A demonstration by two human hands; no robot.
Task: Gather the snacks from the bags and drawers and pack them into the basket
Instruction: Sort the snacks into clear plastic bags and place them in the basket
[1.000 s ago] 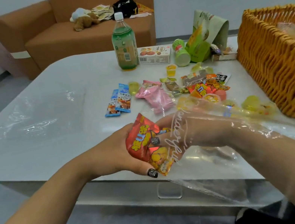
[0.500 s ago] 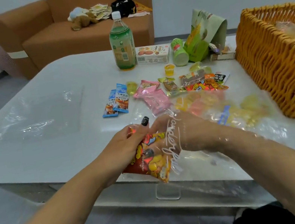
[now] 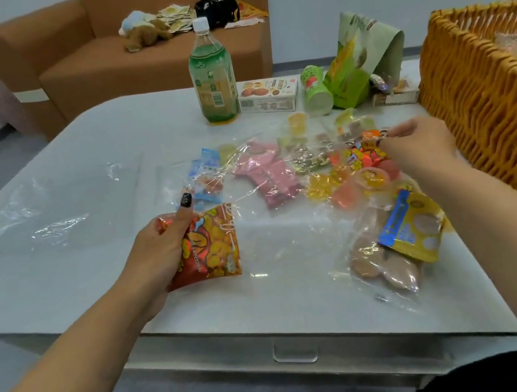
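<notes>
Snacks sit mid-table; the basket hugs the 3 o'clock edge. Left hand grips a red snack packet near the front edge, right hand hovers half-curled, apparently holding nothing. Open tabletop toward 10 o'clock.

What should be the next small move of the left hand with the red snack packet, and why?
Probably carry the red snack packet, which the left hand grips above the table, over to the wicker basket on the right; it is out of the clear bag.

Print on the snack packets is too blurred to read.
</notes>
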